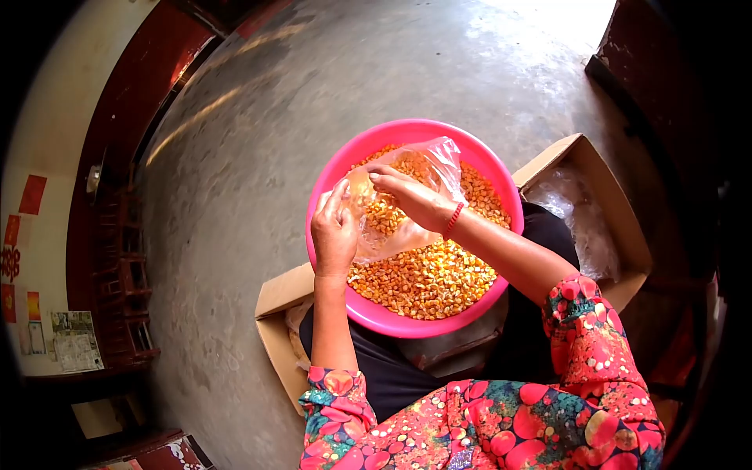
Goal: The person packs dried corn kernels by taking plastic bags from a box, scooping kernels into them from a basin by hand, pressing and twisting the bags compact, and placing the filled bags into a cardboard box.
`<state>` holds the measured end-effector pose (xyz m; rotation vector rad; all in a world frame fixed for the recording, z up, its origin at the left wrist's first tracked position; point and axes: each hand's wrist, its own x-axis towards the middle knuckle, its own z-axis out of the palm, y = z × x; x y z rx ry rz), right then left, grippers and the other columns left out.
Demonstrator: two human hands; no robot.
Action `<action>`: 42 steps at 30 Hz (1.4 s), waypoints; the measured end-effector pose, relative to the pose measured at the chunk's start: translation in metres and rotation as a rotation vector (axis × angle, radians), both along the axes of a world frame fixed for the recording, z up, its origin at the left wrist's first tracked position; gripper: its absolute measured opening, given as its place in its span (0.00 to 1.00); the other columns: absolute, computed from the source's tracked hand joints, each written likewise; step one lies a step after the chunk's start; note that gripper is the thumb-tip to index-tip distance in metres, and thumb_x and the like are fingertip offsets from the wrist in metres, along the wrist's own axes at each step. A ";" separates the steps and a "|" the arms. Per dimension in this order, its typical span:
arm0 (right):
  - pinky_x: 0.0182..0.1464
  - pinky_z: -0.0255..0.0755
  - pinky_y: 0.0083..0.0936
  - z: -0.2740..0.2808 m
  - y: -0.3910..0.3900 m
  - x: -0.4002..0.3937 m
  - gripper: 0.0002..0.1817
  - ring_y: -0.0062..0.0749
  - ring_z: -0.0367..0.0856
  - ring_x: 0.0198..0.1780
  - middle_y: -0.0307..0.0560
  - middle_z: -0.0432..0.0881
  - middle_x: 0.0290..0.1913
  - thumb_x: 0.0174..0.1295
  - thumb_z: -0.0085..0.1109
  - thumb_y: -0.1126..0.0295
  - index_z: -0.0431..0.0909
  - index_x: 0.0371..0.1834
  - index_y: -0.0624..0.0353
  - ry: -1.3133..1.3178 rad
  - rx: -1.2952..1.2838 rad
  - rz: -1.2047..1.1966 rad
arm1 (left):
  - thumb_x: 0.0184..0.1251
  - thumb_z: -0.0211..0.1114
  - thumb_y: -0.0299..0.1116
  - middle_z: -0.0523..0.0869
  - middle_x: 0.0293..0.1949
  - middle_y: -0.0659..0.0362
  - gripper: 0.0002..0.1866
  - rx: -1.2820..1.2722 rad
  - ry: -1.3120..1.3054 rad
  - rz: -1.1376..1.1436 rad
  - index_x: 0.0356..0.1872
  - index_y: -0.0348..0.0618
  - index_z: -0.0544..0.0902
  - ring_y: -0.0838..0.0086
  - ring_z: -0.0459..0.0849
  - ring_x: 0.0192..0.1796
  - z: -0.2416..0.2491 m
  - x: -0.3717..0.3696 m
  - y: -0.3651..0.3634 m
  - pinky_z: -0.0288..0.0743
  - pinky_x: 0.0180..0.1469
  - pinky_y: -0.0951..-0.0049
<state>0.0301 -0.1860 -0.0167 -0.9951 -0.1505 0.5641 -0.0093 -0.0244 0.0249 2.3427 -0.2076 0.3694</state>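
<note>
Corn kernels [427,282] fill a pink basin [415,327]; the left hand [334,231] pinches a plastic bag [384,244], the right hand [419,200] extended over it.

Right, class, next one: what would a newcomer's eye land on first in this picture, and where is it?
Probably the bright pink basin at the centre, holding golden corn kernels. Over the kernels, the left hand and right hand are at a clear plastic bag. Next come the vivid patterned sleeves, low in the view.
</note>
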 end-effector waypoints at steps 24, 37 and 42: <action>0.46 0.69 0.36 -0.037 0.006 -0.100 0.13 0.41 0.73 0.50 0.44 0.75 0.41 0.54 0.51 0.64 0.76 0.42 0.49 -1.589 -0.801 0.166 | 0.47 0.47 0.12 0.80 0.40 0.52 0.26 -0.015 0.068 0.041 0.51 0.38 0.76 0.65 0.81 0.36 -0.003 0.002 0.006 0.74 0.38 0.72; 0.29 0.71 0.42 -0.028 0.003 -0.099 0.13 0.48 0.78 0.27 0.53 0.79 0.24 0.59 0.48 0.63 0.75 0.25 0.60 -1.207 -0.767 0.568 | 0.47 0.48 0.12 0.80 0.39 0.51 0.26 0.006 0.068 0.029 0.51 0.37 0.76 0.66 0.80 0.34 -0.005 0.001 0.008 0.73 0.36 0.72; 0.18 0.61 0.20 -0.005 0.009 -0.090 0.15 0.16 0.63 0.16 0.32 0.68 0.19 0.66 0.47 0.60 0.73 0.27 0.58 0.061 -0.203 0.470 | 0.47 0.48 0.12 0.80 0.39 0.51 0.26 -0.001 0.091 0.021 0.51 0.37 0.77 0.66 0.80 0.32 -0.002 -0.001 0.006 0.73 0.35 0.72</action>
